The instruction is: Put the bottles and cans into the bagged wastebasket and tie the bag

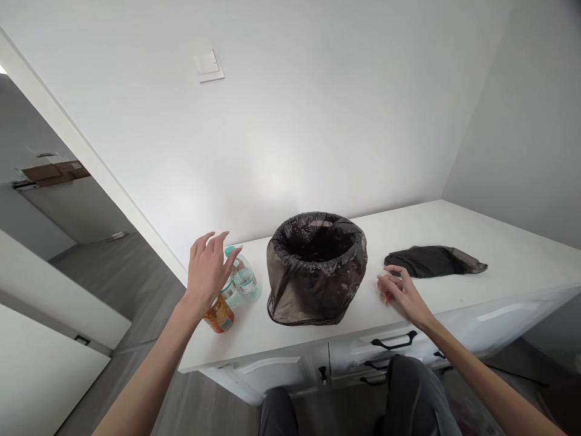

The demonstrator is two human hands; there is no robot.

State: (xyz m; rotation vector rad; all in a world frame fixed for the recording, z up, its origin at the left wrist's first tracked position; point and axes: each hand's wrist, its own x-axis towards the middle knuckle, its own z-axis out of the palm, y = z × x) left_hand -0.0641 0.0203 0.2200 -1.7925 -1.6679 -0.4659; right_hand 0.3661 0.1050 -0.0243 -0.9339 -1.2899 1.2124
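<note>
Two bare hands show in the head view, one on each side of a bin lined with a black plastic bag (pixel 313 297), which stands upright on the white surface (pixel 508 254) near the wall. The bag is folded outward over the rim, so its mouth gapes upward.

On the left, the left hand (pixel 206 272) is raised in front of a group of drinks: a clear plastic bottle with a green cap (pixel 246 280), a second clear bottle (pixel 230 295) partly hidden by the hand, and an orange-labelled container (pixel 221 317) at the near left edge. The left fingers are spread wide, with the thumb well apart, and have hold of nothing visible; whether the thumb touches the green cap I cannot tell.

On the right, the right hand (pixel 399 293) has loosely half-curled fingers, apparently empty, just beside the near left end of a flattened black plastic bag (pixel 433 261); contact there is unclear.

The step in hand looks like reaching among the drinks, with no grip made. Taking a bottle would call for lowering the left hand and closing its fingers around one body without knocking its neighbours.
</note>
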